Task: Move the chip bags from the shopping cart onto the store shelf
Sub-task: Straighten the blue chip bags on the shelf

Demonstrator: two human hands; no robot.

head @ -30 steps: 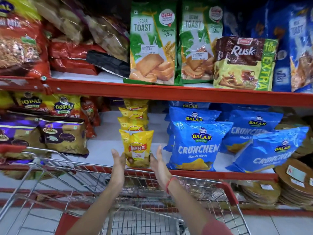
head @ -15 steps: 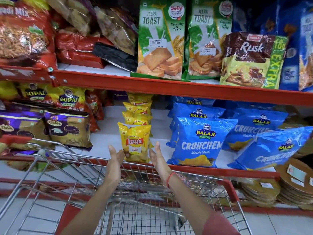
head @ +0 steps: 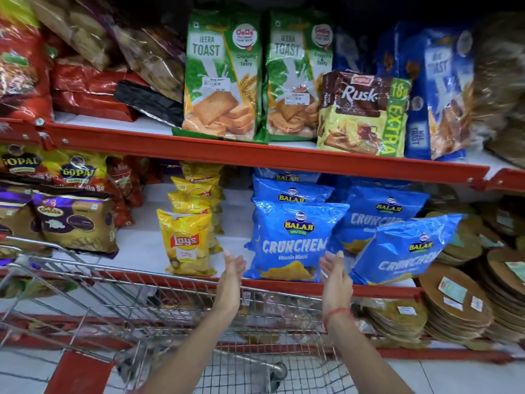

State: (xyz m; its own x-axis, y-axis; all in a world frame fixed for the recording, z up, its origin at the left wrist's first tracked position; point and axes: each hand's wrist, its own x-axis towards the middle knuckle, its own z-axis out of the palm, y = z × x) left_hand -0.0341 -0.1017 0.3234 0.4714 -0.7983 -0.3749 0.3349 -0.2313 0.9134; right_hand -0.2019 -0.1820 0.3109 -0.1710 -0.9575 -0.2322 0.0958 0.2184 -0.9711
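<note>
A row of yellow Lay's chip bags point(head: 187, 243) stands upright on the middle shelf point(head: 284, 282), front bag at the shelf's lip. To its right stand blue Balaji Crunchem bags point(head: 292, 240), one more point(head: 403, 251) leaning at the far right. My left hand point(head: 231, 277) and my right hand point(head: 335, 277) are raised, palms facing each other, either side of the front blue bag's lower part, fingers apart and holding nothing. Whether they touch the bag I cannot tell. The wire shopping cart point(head: 119, 297) is below my arms; no chip bag shows inside it.
Toast packs point(head: 224, 81) and a Rusk pack point(head: 360, 115) stand on the red-edged upper shelf point(head: 255, 155). Purple and gold snack packs point(head: 76, 223) lie at the left. Stacks of flat round discs point(head: 460, 302) fill the lower right. The cart's red corner point(head: 79, 376) is near me.
Both hands have left the yellow Lay's bag, which stays standing on the shelf, and moved right to flank the front blue Balaji bag. The view shifted right.
</note>
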